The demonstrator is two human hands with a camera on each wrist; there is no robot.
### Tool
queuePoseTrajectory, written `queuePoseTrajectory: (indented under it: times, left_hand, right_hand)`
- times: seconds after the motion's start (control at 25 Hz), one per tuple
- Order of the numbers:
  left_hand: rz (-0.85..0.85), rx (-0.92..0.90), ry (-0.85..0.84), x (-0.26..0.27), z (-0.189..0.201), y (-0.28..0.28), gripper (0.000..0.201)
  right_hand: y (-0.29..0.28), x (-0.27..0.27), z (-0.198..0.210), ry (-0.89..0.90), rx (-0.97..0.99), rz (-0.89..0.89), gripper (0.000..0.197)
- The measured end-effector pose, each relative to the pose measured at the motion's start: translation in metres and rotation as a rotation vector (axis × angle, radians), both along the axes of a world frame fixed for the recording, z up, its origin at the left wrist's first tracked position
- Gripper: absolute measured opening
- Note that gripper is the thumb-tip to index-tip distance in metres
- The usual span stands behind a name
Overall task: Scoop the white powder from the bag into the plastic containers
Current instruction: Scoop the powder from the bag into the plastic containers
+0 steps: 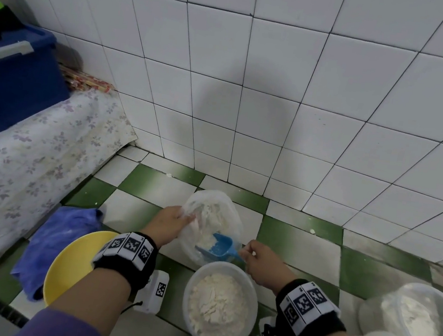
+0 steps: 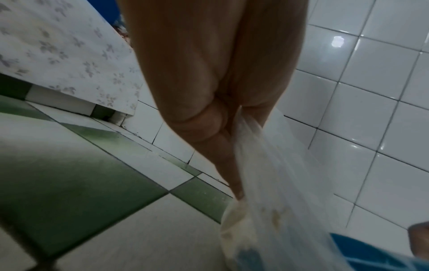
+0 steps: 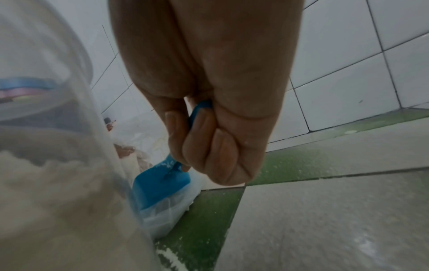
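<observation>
While your right hand [image 1: 255, 257] has its fingers curled tight round the handle of the blue scoop [image 1: 219, 247], the scoop's mouth sits inside the bag [image 1: 215, 217] with white powder [image 1: 207, 240] on it, so the risky bit is the lift out. Your left hand [image 1: 170, 224] pinches the bag's rim at about 9 o'clock of the opening; if that thin plastic slips or sags, I'd guess it drags over the scoop and dumps powder on the green and white floor [image 1: 302, 228]. The container [image 1: 219, 304] at 6 o'clock from the bag is already heaped high, so another scoopful could spill over its rim. Two more filled containers [image 1: 419, 320] sit off at 4 o'clock, so maybe swap in a fresh one. As for writing: nothing readable anywhere, no brand on bag or scoop, just black and white square code patterns on your wristbands [image 1: 127, 251].
</observation>
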State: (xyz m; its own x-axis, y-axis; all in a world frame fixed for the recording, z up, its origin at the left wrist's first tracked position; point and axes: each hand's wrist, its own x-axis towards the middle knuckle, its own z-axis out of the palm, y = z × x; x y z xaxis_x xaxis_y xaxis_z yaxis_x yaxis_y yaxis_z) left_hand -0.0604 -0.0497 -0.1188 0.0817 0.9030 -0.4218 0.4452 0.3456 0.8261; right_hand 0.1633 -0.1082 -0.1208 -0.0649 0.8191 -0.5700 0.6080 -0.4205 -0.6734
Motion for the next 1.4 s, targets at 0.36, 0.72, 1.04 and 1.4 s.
queuePoseTrajectory:
  times: [0.36, 0.72, 1.04, 1.4]
  left_hand:
    - [0.122, 0.002, -0.125, -0.004, -0.010, -0.001, 0.023]
    - [0.023, -0.028, 0.112, 0.002, -0.025, 0.007, 0.033]
    - [-0.119, -0.091, 0.083, 0.013, -0.017, 0.010, 0.034]
    - [-0.065, -0.172, 0.036, 0.018, -0.018, 0.008, 0.019]
  right_hand:
    - [0.011, 0.021, 0.008, -0.139, 0.087, 0.058, 0.019]
    - [0.007, 0.015, 0.004, -0.095, 0.043, 0.005, 0.018]
    - [0.010, 0.015, 0.003, -0.061, 0.040, 0.009, 0.018]
    - [0.021, 0.042, 0.016, -0.163, 0.159, -0.042, 0.020]
